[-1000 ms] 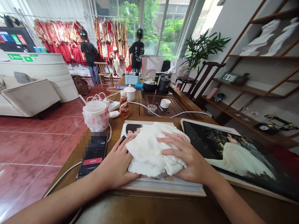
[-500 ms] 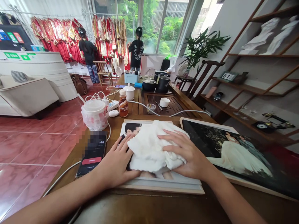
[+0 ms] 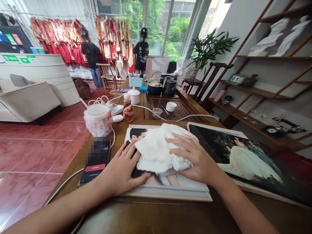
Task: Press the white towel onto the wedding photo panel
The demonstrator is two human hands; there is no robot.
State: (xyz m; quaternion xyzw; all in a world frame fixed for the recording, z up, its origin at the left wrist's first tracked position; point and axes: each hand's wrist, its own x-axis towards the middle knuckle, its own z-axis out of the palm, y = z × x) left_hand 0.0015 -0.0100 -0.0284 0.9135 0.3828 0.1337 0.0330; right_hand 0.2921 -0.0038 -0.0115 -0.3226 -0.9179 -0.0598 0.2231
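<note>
Head view: your right hand (image 3: 198, 159) lies over bunched fluffy white cloth (image 3: 153, 149), fingers apart and bent; can't tell if they clamp it; cloth sits mid-print on pale rectangular photo in light-wood frame (image 3: 172, 181); your left hand (image 3: 124, 165) rests on photo's left side, fingers spread; looks partway tbh; cloth hides middle, can't tell what's done there; dark rectangular photo in pale wooden frame (image 3: 253, 162) sits just beside, no hand on it; guess that's not begun

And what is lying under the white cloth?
A photo panel: its upper left part and lower edge show. The white cloth covers its middle, so what is pictured there cannot be seen.
</note>
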